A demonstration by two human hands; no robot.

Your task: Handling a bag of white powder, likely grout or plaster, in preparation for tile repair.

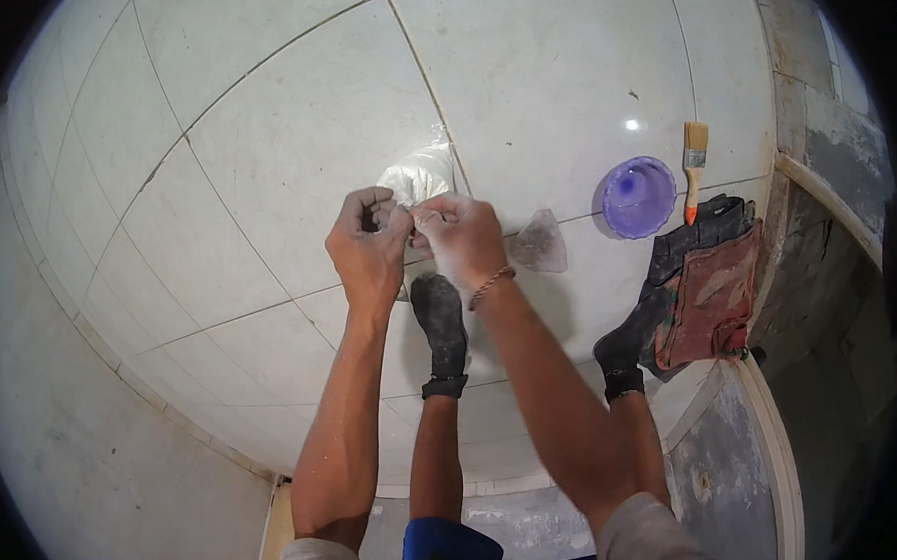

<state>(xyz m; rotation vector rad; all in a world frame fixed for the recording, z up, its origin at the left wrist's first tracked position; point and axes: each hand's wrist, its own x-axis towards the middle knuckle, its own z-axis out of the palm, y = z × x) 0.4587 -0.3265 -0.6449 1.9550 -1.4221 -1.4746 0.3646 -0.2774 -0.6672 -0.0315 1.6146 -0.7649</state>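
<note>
2 dark socks [439, 315], apparently blue shorts [450, 552]

The left forearm [345, 420] rises just past twelve o'clock, the right forearm [545, 376] toward eleven. The left hand [369, 243], its fingers [360, 201] curled, sits close at nine o'clock of the right hand [466, 235]; both hold a pinch grip, thumbs [400, 222] turned inward.

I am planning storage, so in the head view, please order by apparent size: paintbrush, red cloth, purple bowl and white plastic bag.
1. Red cloth: largest.
2. Purple bowl.
3. Paintbrush: long but narrow.
White plastic bag: partly covered, so I cannot place it surely.
</note>
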